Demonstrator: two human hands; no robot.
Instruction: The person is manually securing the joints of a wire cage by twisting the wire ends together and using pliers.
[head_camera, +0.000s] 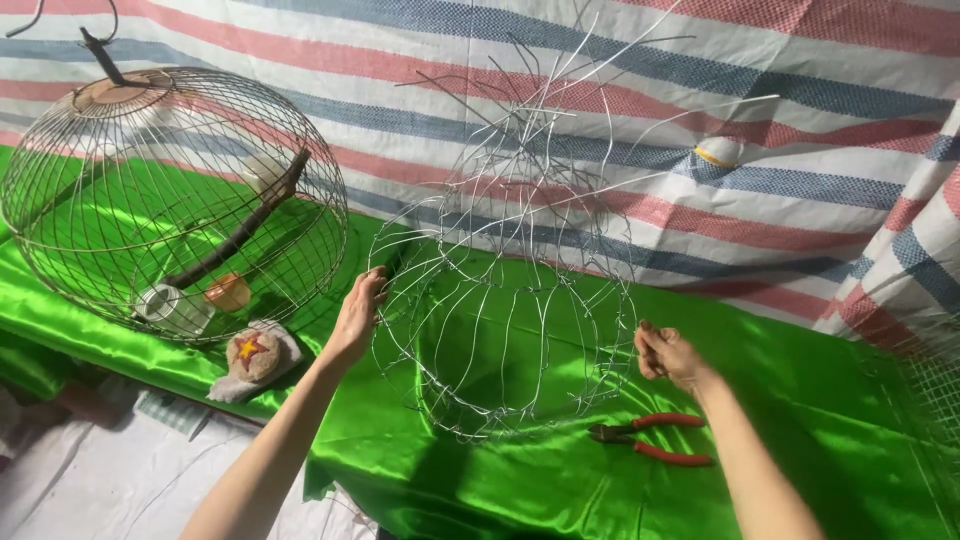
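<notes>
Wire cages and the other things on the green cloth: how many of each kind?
Finished round cage: 1
Unfinished wire frame, held between left hand and right hand: 1
Red-handled pliers: 1
Total: 3

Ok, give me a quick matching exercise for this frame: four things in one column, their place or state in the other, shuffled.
1. unfinished wire cage
2. pliers
3. finished round cage
4. left hand

a. lying on the green cloth, red handles
b. far left, perch inside
c. gripping the wire frame's left side
d. centre, loose wire ends sticking up

Pairs: 1-d, 2-a, 3-b, 4-c
</notes>
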